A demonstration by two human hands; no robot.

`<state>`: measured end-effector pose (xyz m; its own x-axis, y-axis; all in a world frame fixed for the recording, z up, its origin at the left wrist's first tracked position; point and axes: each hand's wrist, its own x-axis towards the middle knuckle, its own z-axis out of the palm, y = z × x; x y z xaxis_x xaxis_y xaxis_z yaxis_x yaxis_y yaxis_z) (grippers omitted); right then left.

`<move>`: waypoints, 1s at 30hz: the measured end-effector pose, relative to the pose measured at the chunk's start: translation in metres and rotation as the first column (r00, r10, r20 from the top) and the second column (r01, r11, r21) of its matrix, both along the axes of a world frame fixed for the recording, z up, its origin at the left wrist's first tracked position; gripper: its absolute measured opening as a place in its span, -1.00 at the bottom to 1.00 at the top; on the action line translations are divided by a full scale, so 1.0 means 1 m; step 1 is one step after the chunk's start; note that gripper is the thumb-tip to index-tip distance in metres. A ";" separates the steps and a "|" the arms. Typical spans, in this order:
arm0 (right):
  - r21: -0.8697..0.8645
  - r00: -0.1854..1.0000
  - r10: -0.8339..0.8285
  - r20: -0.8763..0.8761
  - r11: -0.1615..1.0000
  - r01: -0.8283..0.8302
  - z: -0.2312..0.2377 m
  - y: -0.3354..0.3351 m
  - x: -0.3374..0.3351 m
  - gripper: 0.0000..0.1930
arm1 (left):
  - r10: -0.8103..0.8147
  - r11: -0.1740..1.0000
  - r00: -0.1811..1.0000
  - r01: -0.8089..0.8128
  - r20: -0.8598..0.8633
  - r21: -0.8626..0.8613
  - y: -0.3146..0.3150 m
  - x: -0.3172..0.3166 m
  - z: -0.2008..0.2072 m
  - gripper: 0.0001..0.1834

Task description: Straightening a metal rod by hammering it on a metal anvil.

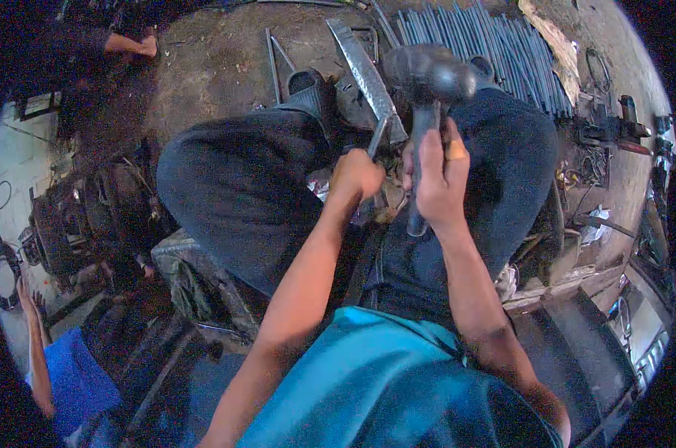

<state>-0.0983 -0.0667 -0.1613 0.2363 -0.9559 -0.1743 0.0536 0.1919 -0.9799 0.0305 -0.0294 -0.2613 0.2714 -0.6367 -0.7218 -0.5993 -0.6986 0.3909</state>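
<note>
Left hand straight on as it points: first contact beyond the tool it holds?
Likely the near end of the long metal strip, just ahead of the left hand; depth unclear.

Blade (364, 78) between left knee (230, 160) and right knee (513, 138), ahead of left hand (359, 175). Tool (380, 136) in left hand, across blade's near end. Hammer (431, 75) in right hand (441, 179), head right of blade. Left foot (306, 89) left of blade. Rods (480, 52) on floor (211, 63) beyond right knee; sheet (553, 41) at their right. Co-worker (80, 377) at far left.
</note>
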 end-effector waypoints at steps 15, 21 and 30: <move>0.350 0.988 -0.096 -0.124 0.927 0.134 -0.036 -0.002 -0.025 -0.64 | 0.081 0.997 0.989 -0.079 -0.124 0.021 -0.002 -0.002 -0.005 -0.58; 0.115 0.983 -0.152 0.102 0.983 0.141 0.012 -0.005 -0.015 -0.72 | 0.054 0.995 0.997 -0.050 -0.050 0.091 -0.009 -0.005 0.009 -0.58; 0.172 0.873 0.042 -0.486 0.984 0.048 -0.091 0.007 -0.015 -0.66 | 0.073 0.997 0.997 -0.072 -0.022 0.030 -0.004 -0.004 0.004 -0.57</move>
<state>-0.1136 -0.0601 -0.2525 0.0762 -0.9004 -0.4283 -0.4194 0.3607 -0.8331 0.0268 -0.0329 -0.2573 0.2991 -0.5947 -0.7462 -0.5378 -0.7510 0.3830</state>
